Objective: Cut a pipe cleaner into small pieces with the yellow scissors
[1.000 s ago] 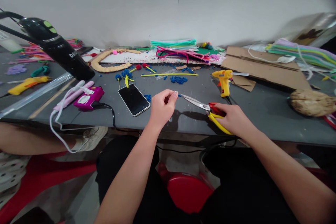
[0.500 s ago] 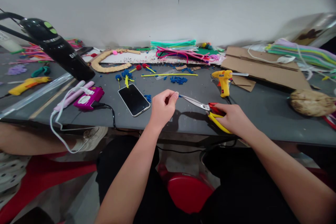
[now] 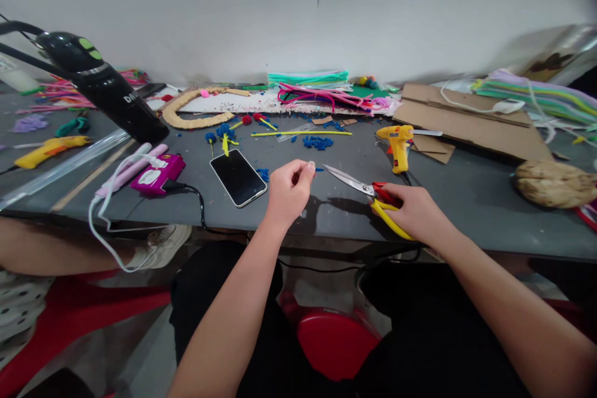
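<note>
My left hand [image 3: 288,191] hovers over the front of the grey table [image 3: 326,211] and pinches a short blue pipe-cleaner piece [image 3: 318,169] between thumb and forefinger. My right hand [image 3: 416,212] grips scissors [image 3: 361,187] by their red and yellow handles, blades pointing left toward the blue piece, tips a short gap from it. A black phone [image 3: 237,177] lies face up just left of my left hand.
A yellow glue gun [image 3: 398,142] stands behind the scissors. Blue snippets [image 3: 318,142], yellow and pink pipe cleaners [image 3: 321,96], cardboard [image 3: 466,118], a magenta device [image 3: 157,174] with cables and a black lamp head [image 3: 100,87] crowd the table. Another person's arm [image 3: 56,249] is at left.
The scissor tips have drawn slightly right, away from my left fingers, leaving a small gap to the blue piece. Both hands otherwise stay in place.
</note>
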Available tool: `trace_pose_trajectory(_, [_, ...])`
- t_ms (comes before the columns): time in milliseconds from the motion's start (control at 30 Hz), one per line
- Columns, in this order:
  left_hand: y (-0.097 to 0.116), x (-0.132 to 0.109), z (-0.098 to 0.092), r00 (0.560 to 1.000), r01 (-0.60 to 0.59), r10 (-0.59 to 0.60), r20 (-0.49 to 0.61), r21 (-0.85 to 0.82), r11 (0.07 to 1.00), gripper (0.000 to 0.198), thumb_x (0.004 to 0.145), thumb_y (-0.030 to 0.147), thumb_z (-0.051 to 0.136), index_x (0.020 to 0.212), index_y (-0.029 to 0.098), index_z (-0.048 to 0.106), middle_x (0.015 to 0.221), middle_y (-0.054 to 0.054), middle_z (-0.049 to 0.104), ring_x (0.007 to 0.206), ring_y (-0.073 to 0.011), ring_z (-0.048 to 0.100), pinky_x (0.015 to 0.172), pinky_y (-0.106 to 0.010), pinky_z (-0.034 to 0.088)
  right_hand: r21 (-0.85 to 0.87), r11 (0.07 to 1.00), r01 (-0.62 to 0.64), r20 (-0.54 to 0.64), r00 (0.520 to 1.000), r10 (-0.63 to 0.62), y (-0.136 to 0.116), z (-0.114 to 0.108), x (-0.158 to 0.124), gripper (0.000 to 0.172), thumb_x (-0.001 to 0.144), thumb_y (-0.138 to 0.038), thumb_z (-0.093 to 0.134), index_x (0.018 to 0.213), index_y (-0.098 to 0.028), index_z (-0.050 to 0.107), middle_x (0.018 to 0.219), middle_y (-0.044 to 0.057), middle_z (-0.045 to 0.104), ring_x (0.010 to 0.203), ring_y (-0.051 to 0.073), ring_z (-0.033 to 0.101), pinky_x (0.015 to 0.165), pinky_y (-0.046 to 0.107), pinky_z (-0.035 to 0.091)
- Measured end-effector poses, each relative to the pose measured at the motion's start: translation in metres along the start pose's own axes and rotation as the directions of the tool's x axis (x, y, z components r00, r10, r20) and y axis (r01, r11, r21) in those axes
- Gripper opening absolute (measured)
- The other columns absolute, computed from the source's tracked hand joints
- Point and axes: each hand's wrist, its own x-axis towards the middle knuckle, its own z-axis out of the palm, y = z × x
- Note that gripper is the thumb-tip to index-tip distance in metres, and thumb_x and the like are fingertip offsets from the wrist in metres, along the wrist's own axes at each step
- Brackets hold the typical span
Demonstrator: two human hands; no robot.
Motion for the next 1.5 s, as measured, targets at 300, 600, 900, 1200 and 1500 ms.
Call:
trace_pose_trajectory(300, [0.0019, -0.0012, 0.0010, 1.000, -0.018, 0.017, 0.023, 0.025, 1.000, 0.034, 0.092, 0.042, 0.054, 0.070, 0.017, 0.060, 0.056, 0.002, 0.049, 0.053, -0.0110, 0.043, 0.052, -0.026, 0.032, 0.008, 1.000, 0.013, 0.016, 1.000, -0.013, -0.0015, -0.0011, 0.0006, 0.016, 0.078, -0.034, 0.058, 0.075, -0.019, 0.065, 0.065, 0.001, 0.063, 0.057, 0.015, 0.048, 0.055, 0.026, 0.036])
trace_pose_trajectory(600, [-0.0014, -0.0007, 0.0015, 0.999, -0.022, 0.021, 0.024, 0.044, 0.999, 0.034, 0.093, 0.042, 0.053, 0.072, 0.018, 0.062, 0.058, 0.001, 0.051, 0.054, -0.0115, 0.044, 0.052, -0.026, 0.033, -0.041, 0.999, 0.015, -0.003, 1.000, -0.015, 0.0013, 0.0002, 0.0021, 0.015, 0.075, -0.029, 0.058, 0.075, -0.018, 0.068, 0.065, 0.003, 0.065, 0.056, 0.015, 0.050, 0.055, 0.026, 0.036])
trace_pose_trajectory(900, [0.0003, -0.0006, 0.0004, 1.000, -0.016, 0.015, 0.016, 0.036, 0.999, 0.033, 0.093, 0.042, 0.054, 0.072, 0.017, 0.062, 0.057, 0.001, 0.051, 0.054, -0.0115, 0.045, 0.053, -0.026, 0.034, -0.007, 1.000, -0.022, 0.003, 1.000, 0.022, -0.0014, -0.0023, 0.0001, 0.014, 0.077, -0.032, 0.060, 0.071, -0.020, 0.060, 0.061, -0.001, 0.058, 0.056, 0.013, 0.042, 0.053, 0.026, 0.034])
trace_pose_trajectory(1200, [-0.0012, -0.0012, 0.0012, 0.999, -0.037, 0.036, 0.022, 0.049, 0.998, 0.030, 0.093, 0.039, 0.054, 0.074, 0.016, 0.062, 0.058, 0.002, 0.050, 0.054, -0.0101, 0.043, 0.053, -0.025, 0.033, -0.006, 1.000, -0.003, 0.037, 0.999, 0.003, 0.0003, -0.0006, 0.0001, 0.015, 0.078, -0.033, 0.059, 0.076, -0.019, 0.064, 0.065, 0.000, 0.060, 0.058, 0.014, 0.045, 0.055, 0.026, 0.035])
trace_pose_trajectory(1500, [0.0006, -0.0015, 0.0009, 0.999, -0.035, 0.034, 0.030, 0.064, 0.997, 0.029, 0.093, 0.038, 0.054, 0.075, 0.017, 0.062, 0.059, 0.002, 0.051, 0.054, -0.0102, 0.043, 0.053, -0.024, 0.033, -0.038, 0.999, -0.006, 0.040, 0.999, 0.008, 0.0021, -0.0001, 0.0013, 0.018, 0.078, -0.034, 0.058, 0.077, -0.018, 0.067, 0.063, 0.000, 0.060, 0.058, 0.014, 0.045, 0.055, 0.026, 0.034])
